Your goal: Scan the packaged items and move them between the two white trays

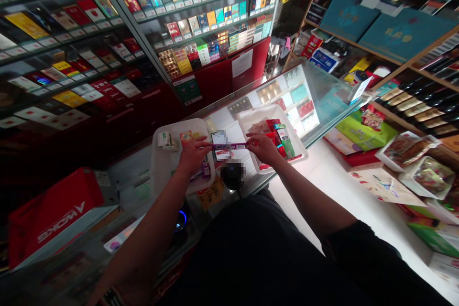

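A thin purple candy stick pack (pixel 237 146) is stretched level between my two hands, above the glass counter. My left hand (pixel 194 152) pinches its left end, over the edge of a white plastic tub (pixel 156 165). Its right end is pinched by my right hand (pixel 263 147), above a second white tub (pixel 247 117). The left tub holds a small white-and-green box (pixel 168 141) and purple packs (pixel 205 170). Red packets and a green-and-white pack (pixel 286 142) lie in the right tub. Between the tubs are a phone (pixel 217 139) and a black round object (pixel 232 175), partly blurred.
Glass shelves of cigarette packs (pixel 202 19) stand behind the counter (pixel 322 114). A red box (pixel 57 215) sits at the left. To the right are shelves with teal gift boxes (pixel 405 33), bottles (pixel 416 103) and white tubs of packaged food (pixel 426 177).
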Demonstrator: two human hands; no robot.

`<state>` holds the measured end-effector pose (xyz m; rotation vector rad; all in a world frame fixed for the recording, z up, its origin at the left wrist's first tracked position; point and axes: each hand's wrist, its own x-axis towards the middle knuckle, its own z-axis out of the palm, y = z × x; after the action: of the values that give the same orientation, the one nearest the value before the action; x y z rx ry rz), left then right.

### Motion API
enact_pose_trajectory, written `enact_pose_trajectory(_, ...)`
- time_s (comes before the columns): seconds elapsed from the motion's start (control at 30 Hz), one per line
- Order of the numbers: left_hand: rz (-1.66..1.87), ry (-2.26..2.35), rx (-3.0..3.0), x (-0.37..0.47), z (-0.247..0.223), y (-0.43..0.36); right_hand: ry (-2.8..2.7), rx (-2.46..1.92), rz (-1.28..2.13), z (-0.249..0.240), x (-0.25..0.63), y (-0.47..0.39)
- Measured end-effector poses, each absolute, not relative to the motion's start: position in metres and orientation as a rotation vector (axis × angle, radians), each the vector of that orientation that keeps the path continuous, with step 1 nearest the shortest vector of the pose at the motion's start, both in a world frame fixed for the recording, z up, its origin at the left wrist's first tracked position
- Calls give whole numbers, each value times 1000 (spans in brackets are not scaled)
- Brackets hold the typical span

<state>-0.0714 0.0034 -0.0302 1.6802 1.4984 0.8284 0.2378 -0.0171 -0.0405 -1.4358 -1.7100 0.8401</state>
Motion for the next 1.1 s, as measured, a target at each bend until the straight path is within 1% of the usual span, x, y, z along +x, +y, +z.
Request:
enact_pose_trajectory(0.27, 744, 1546, 1964, -111, -45, -7, -2073, -1369, 721, -60, 217, 5)
enact_pose_trajectory(0.43, 697, 1569, 2042, -123, -53, -17, -2178, -1337, 650, -68, 206, 6)
enact_pose_trajectory(0.7, 693, 1563, 2062, -130, -56, -25, -2203, -1332, 688, -72, 198, 6)
enact_pose_trajectory(0.9, 697, 1613, 2069, -132, -42, -29, -2195, -1335, 635, -66, 188, 15)
enact_pose_trajectory(1.1, 567, 1689, 2006, -136, -38, -45, -2259, -1340, 582, -46, 165, 31)
